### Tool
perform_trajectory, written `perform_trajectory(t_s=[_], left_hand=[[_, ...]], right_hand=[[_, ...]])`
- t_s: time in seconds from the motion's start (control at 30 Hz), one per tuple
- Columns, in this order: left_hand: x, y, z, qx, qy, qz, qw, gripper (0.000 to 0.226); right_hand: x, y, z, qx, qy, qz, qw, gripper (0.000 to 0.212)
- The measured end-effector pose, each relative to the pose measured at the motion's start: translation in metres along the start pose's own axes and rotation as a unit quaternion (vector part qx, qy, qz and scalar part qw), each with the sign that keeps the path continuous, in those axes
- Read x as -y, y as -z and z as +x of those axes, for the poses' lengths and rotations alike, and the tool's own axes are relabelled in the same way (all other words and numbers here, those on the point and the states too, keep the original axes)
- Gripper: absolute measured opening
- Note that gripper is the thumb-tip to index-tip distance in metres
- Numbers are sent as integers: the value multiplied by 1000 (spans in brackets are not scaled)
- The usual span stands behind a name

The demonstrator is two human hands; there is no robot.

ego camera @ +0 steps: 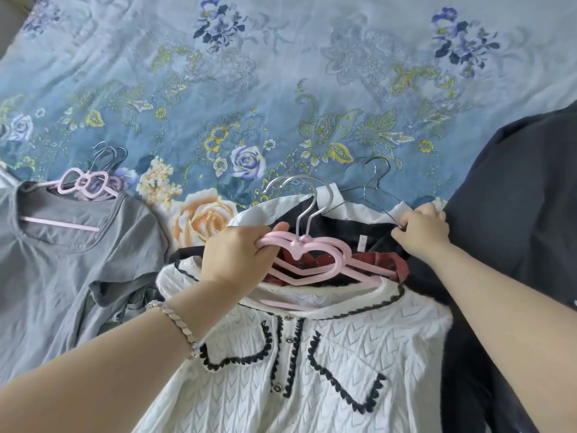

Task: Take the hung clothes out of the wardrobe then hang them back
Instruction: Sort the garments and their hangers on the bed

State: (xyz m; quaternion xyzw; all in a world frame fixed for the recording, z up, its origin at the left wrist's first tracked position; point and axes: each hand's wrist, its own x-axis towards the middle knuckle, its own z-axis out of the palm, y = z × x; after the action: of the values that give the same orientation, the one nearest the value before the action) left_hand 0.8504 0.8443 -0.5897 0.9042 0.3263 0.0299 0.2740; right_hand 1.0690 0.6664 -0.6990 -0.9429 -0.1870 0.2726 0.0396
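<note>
Hung clothes, piled on bed (281, 89): fabric soft, light, limp; hangers stiff, probably the surest hold.
Left hand (237, 254) grips pink heart hangers (312, 260) at white knit top (312, 354) collar; right hand (421, 229) pinches wire hanger (377, 177) beyond the top's right shoulder.

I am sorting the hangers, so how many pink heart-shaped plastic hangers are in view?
2. Both pink heart-shaped plastic hangers lie stacked over the white knitted top, gripped by the left hand, one just beneath the other. More may be hidden under the clothes.
</note>
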Motion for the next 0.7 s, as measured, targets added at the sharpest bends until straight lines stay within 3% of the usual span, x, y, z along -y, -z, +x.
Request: perform_trajectory(t_s=[0.1,0.17,0.3,0.43,0.53,0.7], left_hand=[[1,3,-4,-7,-13,-5,1000,45],[2,6,-7,-10,-21,0,1000,46],[4,8,-12,-27,-44,0,999,50],[3,8,-18,-41,-63,-6,997,49],[3,8,-20,-37,-49,-1,998,57],[4,9,-24,-45,-54,13,997,57]], right_hand=[[-5,8,-17,-114,114,91,983,40],[-7,17,-31,-116,134,159,971,47],[-8,36,-45,-2,71,200,977,40],[-4,55,-41,1,54,204,978,34],[3,67,-36,35,33,297,954,18],[30,81,-65,68,156,312,935,13]])
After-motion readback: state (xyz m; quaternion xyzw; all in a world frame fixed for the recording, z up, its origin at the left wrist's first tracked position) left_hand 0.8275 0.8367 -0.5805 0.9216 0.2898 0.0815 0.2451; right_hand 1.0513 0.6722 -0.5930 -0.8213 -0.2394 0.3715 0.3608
